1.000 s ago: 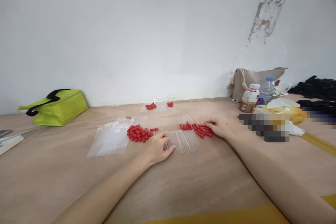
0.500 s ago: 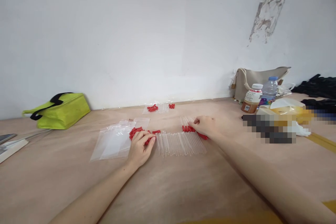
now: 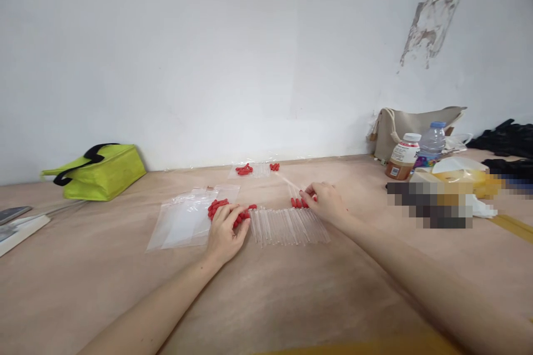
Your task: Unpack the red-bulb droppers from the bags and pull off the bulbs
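My left hand [image 3: 227, 233] rests with curled fingers on a heap of small red sleeve-like pieces [image 3: 217, 206], with some of them between thumb and fingers. A row of thin clear plastic rods [image 3: 287, 227] lies side by side, just right of that hand. My right hand [image 3: 327, 202] is closed at the row's far right end. From its pinched fingertips a few thin clear rods [image 3: 288, 180] point toward the wall, blurred. Beneath those fingers lie several more red pieces [image 3: 297, 203], partly hidden by the hand.
Flat clear zip bags [image 3: 179, 227] lie left of the heap. Near the wall is a bag with rods and red pieces [image 3: 244, 169]. A lime-green bag [image 3: 104, 175] stands at left; bottles [image 3: 403, 158] and a grey bag [image 3: 391, 127] stand at right.
My right hand has shifted slightly, and clear rods now stick out from its fingers toward the wall. The left hand stays at the red heap. The view has moved slightly.
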Motion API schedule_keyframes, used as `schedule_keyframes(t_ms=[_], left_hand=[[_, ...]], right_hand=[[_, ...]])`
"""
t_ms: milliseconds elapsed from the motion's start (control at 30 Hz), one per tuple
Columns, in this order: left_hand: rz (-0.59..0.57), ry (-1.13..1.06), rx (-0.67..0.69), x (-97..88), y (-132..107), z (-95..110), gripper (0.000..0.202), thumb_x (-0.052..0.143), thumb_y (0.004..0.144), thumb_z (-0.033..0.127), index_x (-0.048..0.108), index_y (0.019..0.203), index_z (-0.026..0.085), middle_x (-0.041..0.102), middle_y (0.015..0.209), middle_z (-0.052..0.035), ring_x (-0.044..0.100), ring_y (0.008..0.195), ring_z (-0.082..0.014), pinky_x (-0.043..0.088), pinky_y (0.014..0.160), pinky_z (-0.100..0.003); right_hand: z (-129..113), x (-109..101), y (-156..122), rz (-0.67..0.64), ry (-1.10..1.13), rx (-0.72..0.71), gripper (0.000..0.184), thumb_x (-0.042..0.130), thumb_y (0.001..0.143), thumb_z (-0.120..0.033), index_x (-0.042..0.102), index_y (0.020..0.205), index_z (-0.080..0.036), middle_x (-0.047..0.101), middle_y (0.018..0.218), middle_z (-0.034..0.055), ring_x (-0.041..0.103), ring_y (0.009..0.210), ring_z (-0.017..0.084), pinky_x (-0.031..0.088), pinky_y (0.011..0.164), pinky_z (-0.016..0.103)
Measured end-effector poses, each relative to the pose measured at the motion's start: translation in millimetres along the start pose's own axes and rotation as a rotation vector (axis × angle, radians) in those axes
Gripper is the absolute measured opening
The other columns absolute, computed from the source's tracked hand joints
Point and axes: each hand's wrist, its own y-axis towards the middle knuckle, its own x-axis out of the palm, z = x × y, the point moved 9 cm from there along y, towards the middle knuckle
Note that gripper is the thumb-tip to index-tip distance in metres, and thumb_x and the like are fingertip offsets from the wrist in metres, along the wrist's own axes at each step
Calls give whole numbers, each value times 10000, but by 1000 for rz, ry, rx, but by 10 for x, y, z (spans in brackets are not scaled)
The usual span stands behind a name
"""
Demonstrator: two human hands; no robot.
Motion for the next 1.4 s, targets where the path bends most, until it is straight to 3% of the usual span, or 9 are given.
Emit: schedule_keyframes(t_ms=[100, 233, 333, 567, 767, 933, 1067, 1200, 1400], left_hand=[[24, 28, 40, -31, 7, 127, 356, 500, 813, 234, 491, 1167, 201, 518, 1093, -85, 462, 1034, -225, 372, 907, -398], [-98, -1, 146, 56, -24, 358, 330, 486, 827, 266, 514, 1150, 204, 562, 1065, -76, 486, 1016, -212, 359, 902, -383], [-160, 17, 240, 97, -77, 502, 273, 517, 815, 318, 583, 1063, 228, 633, 922, -48, 538, 890, -195, 355, 858, -386], [-107, 86, 418, 62, -131, 682, 148, 530, 824, 251, 634, 930, 238, 652, 703, 6, 538, 709, -144, 327, 834, -380], [-120, 89, 447, 32, -143, 768, 123, 510, 828, 197, 629, 797, 204, 613, 605, 16, 503, 612, -125, 336, 734, -344], [-97, 109, 329, -101, -155, 399, 133, 499, 827, 200, 616, 764, 207, 628, 643, 7, 535, 638, -135, 351, 744, -344], [-6, 46, 108, -282, -109, -32, 128, 484, 840, 223, 610, 829, 204, 628, 712, -8, 556, 675, -142, 396, 693, -303], [-10, -83, -69, -303, -35, -203, 173, 439, 861, 246, 601, 874, 186, 613, 820, -32, 564, 761, -146, 435, 693, -263], [98, -38, -252, -402, -21, -504, 254, 411, 857, 282, 598, 988, 173, 597, 885, -54, 556, 785, -166, 456, 681, -283]], right_hand=[[-361, -142, -333, 139, 104, -299, 185, 473, 839, -322, 570, 762, -184, 639, 748, 14, 539, 737, 143, 292, 769, 294], [-644, -224, -742, 306, 144, -485, 178, 493, 844, -281, 559, 711, -184, 616, 666, -4, 496, 673, 124, 253, 789, 316], [-749, -191, -831, 300, 157, -541, 163, 494, 842, -260, 560, 713, -187, 613, 657, -9, 475, 662, 123, 247, 793, 321], [-811, -117, -808, 251, 141, -588, 161, 491, 842, -288, 582, 756, -187, 608, 666, 3, 490, 688, 134, 262, 779, 328], [-907, -120, -916, 245, 97, -691, 138, 495, 842, -265, 626, 834, -222, 598, 647, -3, 470, 678, 130, 255, 776, 349], [-557, -182, -839, 271, 91, -559, 178, 502, 829, -231, 620, 701, -196, 575, 607, 4, 470, 674, 137, 292, 773, 361], [-241, -189, -707, 248, 316, -453, 136, 505, 829, -231, 638, 848, -217, 610, 767, 26, 521, 732, 141, 392, 712, 303], [-194, -146, -625, 189, 532, -383, 216, 444, 850, -211, 618, 977, -219, 575, 872, 51, 548, 791, 138, 456, 703, 267], [-286, -40, -432, 102, 492, -217, 227, 465, 818, -233, 590, 1006, -213, 611, 859, 45, 565, 758, 148, 454, 692, 279]])
